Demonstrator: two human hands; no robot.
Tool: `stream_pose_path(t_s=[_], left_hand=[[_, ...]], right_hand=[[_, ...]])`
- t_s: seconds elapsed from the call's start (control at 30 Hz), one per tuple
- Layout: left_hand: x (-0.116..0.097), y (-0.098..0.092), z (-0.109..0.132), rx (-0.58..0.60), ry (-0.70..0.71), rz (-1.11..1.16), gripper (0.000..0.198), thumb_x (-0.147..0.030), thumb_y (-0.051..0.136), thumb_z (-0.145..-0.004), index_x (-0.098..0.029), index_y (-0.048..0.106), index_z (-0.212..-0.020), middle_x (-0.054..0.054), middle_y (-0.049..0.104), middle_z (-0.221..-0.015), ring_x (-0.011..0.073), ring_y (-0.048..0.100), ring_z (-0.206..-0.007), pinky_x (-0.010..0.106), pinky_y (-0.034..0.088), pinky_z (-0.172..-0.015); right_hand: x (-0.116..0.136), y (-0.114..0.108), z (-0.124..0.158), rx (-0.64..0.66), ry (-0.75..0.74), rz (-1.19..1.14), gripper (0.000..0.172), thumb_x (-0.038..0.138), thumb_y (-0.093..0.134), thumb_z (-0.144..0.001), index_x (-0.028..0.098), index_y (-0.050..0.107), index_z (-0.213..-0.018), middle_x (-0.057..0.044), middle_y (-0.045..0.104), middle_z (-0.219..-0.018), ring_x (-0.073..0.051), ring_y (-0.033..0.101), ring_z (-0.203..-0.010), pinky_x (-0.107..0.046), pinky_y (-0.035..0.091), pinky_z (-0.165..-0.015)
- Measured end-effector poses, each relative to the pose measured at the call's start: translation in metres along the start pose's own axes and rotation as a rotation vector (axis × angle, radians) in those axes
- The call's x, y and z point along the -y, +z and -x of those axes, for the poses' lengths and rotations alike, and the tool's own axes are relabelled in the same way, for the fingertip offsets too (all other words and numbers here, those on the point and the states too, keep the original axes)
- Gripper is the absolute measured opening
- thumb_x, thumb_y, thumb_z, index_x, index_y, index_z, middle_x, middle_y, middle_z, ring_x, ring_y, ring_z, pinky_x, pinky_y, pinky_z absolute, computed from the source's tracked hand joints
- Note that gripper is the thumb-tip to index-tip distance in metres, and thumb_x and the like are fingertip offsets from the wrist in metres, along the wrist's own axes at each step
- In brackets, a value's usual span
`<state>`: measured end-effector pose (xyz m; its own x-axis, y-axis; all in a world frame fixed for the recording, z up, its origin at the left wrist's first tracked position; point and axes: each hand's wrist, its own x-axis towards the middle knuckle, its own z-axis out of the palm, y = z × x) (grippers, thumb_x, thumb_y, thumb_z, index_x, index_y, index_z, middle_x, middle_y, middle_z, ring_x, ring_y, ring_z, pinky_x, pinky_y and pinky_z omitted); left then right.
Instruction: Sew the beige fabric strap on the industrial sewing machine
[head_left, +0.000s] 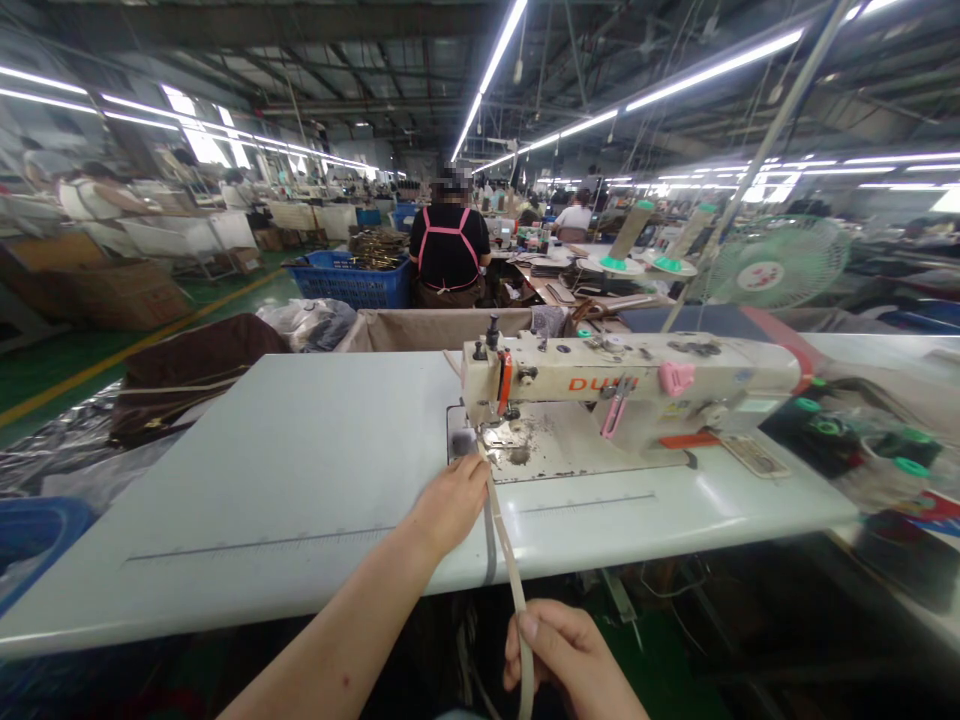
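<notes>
A long beige strap [507, 545] runs from under the presser foot of a sewing machine [622, 385], across the table's front edge and down. My left hand [452, 500] lies just in front of the needle area, its fingers closed together on the strap and partly hiding it. Below the table edge, my right hand [562, 645] pinches the same strap between thumb and fingers. Past the right hand, the strap hangs down out of the picture. A short piece of strap [451, 362] also shows behind the machine head.
The white sewing table [300, 460] has a printed ruler line. A fabric-lined bin [435, 328] stands behind it, and a blue crate [37, 540] at left. Thread cones [900, 475] and a fan [776, 265] are at right. A person [448, 250] sits ahead, facing away.
</notes>
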<state>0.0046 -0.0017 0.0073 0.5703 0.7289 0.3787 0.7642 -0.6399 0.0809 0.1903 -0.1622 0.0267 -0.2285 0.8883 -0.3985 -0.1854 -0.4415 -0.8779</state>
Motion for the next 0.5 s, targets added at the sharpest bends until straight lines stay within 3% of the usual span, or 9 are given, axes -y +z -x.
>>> stream_pose_path(t_s=[0.23,0.5], left_hand=[[0.0006,0.0010,0.0006,-0.006,0.037,-0.030,0.018,-0.013,0.052,-0.101,-0.018,0.064,-0.112,0.012,0.069,-0.128,0.0240,0.065,-0.125,0.037,0.054,-0.112],[0.0016,0.0017,0.0012,0.035,0.027,-0.013,0.022,-0.013,0.048,-0.103,-0.019,0.062,-0.119,0.011,0.068,-0.129,0.0236,0.064,-0.127,0.039,0.054,-0.113]], right_hand=[[0.0036,0.0015,0.0012,0.004,-0.035,0.013,0.060,0.073,0.081,-0.077,0.014,0.078,-0.072,-0.006,0.073,-0.065,-0.016,0.064,-0.062,-0.027,0.046,-0.063],[-0.0018,-0.0025,-0.0034,0.038,-0.071,0.057,0.058,0.072,0.078,-0.082,0.014,0.077,-0.071,-0.006,0.071,-0.066,-0.016,0.063,-0.063,-0.028,0.046,-0.064]])
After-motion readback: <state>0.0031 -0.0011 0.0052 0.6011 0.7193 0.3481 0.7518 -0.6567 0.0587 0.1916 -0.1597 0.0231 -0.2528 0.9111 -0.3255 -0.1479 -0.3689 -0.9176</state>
